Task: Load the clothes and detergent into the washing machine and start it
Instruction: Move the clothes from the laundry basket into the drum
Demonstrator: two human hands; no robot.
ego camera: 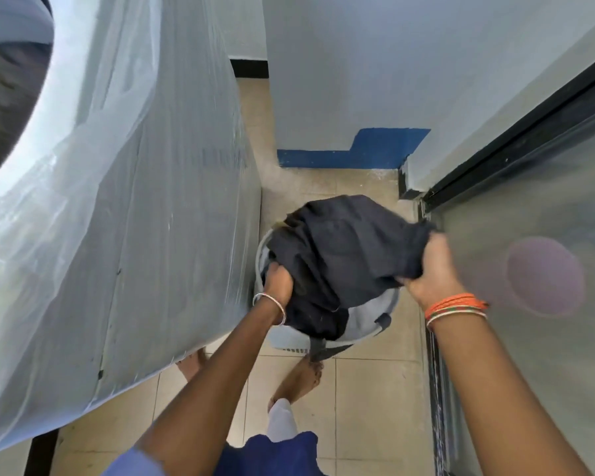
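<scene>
I hold a dark cloth with both hands over a gray basket on the tiled floor. My left hand has a tight grip on the cloth's left edge, fingers curled into it. My right hand has a tight grip on the cloth's right edge. The cloth hangs between them, and its bottom end droops into the basket. The washing machine stands just beside the basket, on my left, wrapped in clear plastic. Its round door opening is up high on my left.

Beige tiled floor, pale walls (blue-painted base).
</scene>
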